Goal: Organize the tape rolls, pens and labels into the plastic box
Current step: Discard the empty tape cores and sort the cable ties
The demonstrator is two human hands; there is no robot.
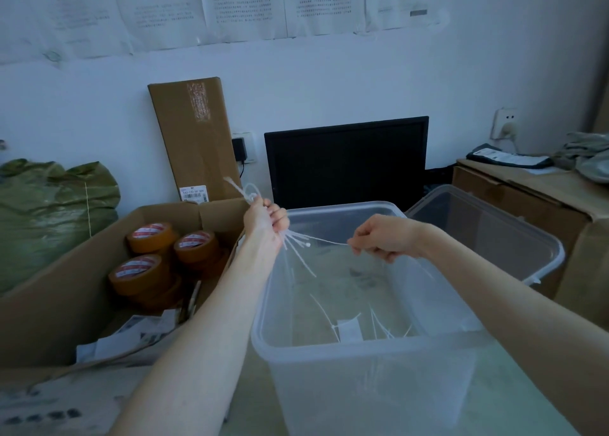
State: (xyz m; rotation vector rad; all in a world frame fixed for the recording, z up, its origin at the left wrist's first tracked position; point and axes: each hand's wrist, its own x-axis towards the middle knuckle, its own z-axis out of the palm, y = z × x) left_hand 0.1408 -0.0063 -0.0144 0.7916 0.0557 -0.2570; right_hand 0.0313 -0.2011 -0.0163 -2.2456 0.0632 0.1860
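A clear plastic box [359, 345] stands in the middle, with several white cable ties [379, 328] and a small white label [350, 330] on its bottom. My left hand [265, 219] grips a bunch of white cable ties [296, 241] above the box's far left corner. My right hand [385, 237] pinches the tip of one tie from that bunch, above the box. Several brown tape rolls [155, 261] lie in an open cardboard box [59, 287] on the left, with paper labels [131, 333] in front of them. A dark pen-like stick [191, 300] leans beside the rolls.
The box's clear lid [514, 237] leans behind it on the right. A black monitor [346, 162] and a tall flat carton [194, 139] stand against the wall. A green sack [49, 211] sits far left, and cardboard boxes [527, 198] far right.
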